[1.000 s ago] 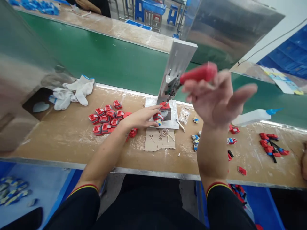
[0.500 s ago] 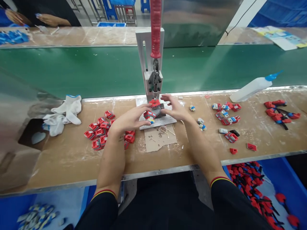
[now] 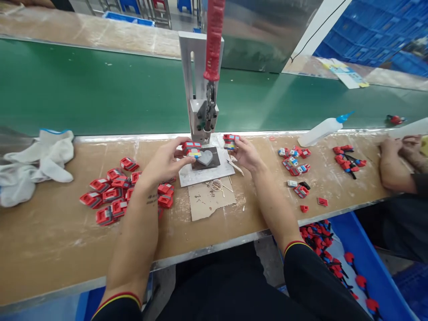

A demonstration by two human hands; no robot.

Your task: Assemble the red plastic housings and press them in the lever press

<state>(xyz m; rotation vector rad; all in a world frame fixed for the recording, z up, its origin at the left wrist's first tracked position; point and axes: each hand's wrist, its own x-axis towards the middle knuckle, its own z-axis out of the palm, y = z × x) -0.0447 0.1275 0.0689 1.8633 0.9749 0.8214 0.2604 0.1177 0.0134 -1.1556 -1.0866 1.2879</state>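
A small red, blue and yellow toy vehicle (image 3: 191, 148) is pinched in my left hand (image 3: 167, 162), left of the toggle press (image 3: 210, 102). On the other side of the press, my right hand (image 3: 248, 154) grips a similar red toy vehicle (image 3: 229, 141) by its end. Between the hands, a grey heart-shaped block (image 3: 206, 158) lies on a dark pad on the metal base plate (image 3: 187, 179). Nothing sits under the press tip, and its red handle (image 3: 214, 40) points up.
Red toy bodies (image 3: 112, 194) lie piled at left, near white gloves (image 3: 47, 154). To the right are assembled toy pieces (image 3: 294, 161), a white glue bottle (image 3: 321, 132) and a blue bin (image 3: 361, 249). Another person's arms (image 3: 391, 162) rest at far right. Torn cardboard (image 3: 203, 205) lies in front.
My right hand has gone from open beside the press to holding a toy vehicle; the red piece under the tip is gone. My left hand's toy moved left. The view has turned right.
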